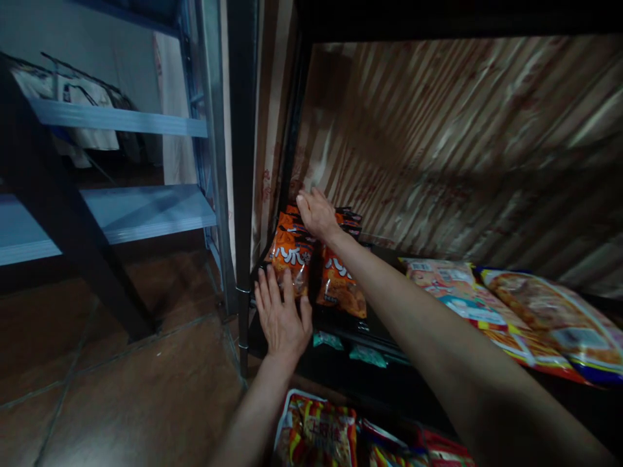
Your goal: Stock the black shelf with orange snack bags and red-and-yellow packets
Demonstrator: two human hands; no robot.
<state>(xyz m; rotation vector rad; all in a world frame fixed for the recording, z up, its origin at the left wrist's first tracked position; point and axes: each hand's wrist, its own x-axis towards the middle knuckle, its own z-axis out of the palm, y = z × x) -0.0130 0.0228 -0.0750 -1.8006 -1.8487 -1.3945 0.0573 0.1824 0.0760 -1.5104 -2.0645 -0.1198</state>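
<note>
A row of orange snack packets (293, 254) stands at the left end of a black shelf (341, 363). My left hand (282, 314) is flat and open, its fingers pressed against the front packet. My right hand (317, 213) reaches over the top of the row, fingers curled on the rear packets near the striped back wall. A second orange packet (341, 285) leans just right of the front one, under my right forearm.
Large flat snack bags (535, 318) lie on the shelf to the right. Two small teal price tags (367, 355) sit on the shelf edge. More packets (316, 431) fill the shelf below. A blue metal rack (121, 214) stands left over brown floor tiles.
</note>
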